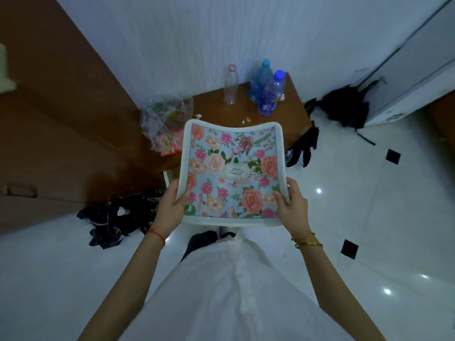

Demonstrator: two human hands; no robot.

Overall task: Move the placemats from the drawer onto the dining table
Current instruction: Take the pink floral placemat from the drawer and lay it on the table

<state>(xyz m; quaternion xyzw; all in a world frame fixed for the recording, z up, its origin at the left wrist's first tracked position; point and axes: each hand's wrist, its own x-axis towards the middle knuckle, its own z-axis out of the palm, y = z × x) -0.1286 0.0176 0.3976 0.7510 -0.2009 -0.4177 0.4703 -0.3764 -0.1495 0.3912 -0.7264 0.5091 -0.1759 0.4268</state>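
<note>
White shirt fabric [234, 279] fills the bottom of my view, closest to the lens, with both forearms reaching out from it toward 12 o'clock. Beyond it I see the floral placemat [230, 173], held up flat over the floor near the front edge of the brown tabletop [246, 112], not resting on it. My left hand [172, 205] pinches the mat's 8 o'clock edge, thumb on top and fingers curled under; my right hand [291, 205] does the same at 4 o'clock. I judge the two-sided hold keeps the floppy mat from sagging, though its far edge dips a little in the middle. I cannot tell whether more mats are stacked beneath it.

On the tabletop, at 11 o'clock from the mat, sits a clear plastic bag [165, 119] holding colourful packets I cannot identify. At 1 o'clock stand two blue-capped bottles [268, 92], and beside them a clear bottle [231, 84] that looks empty. No drawer shows.
</note>
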